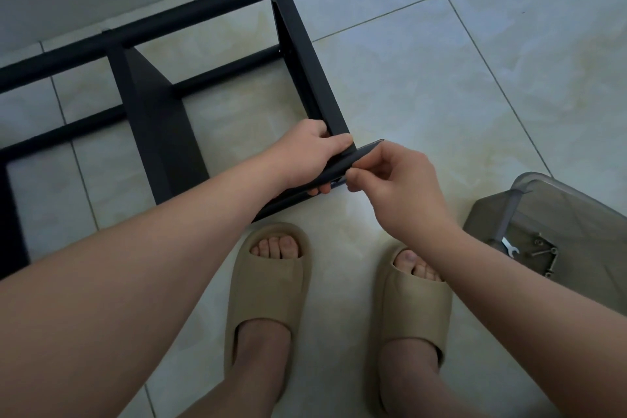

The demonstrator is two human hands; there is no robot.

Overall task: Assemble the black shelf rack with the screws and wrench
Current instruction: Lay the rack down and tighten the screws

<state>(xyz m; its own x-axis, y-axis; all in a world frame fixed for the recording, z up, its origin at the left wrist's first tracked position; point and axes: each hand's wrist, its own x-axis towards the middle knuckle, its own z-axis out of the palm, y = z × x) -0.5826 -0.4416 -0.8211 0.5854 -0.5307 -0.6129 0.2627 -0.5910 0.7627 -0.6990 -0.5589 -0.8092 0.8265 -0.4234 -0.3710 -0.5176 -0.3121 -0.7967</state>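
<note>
Nearest, two beige foam slide sandals (268,285) stand on the pale glossy tiled floor (441,85), toes pointing toward the work. Just right of the right foot lies a smoky translucent plastic tray (529,181). It holds a small flat silver wrench (509,245) and, close beside it, a loose cluster of silver screws (551,258); their number is too small to tell.

Beyond the feet, both bare forearms reach to the near corner of the black metal shelf rack (159,132), which lies on its side on the floor. The left hand (312,153) has its grip clamped around a black metal tube (339,164) at that corner, fingers curled over the top and thumb underneath. The right hand (397,187) meets it from the right, its grip pinched on the tube's free end, thumb above, forefinger below; whether a screw sits between the fingertips cannot be told.

Farther off, two flat black side panels run away from the hands to a thick black round rail (203,8) at the rack's far edge.
</note>
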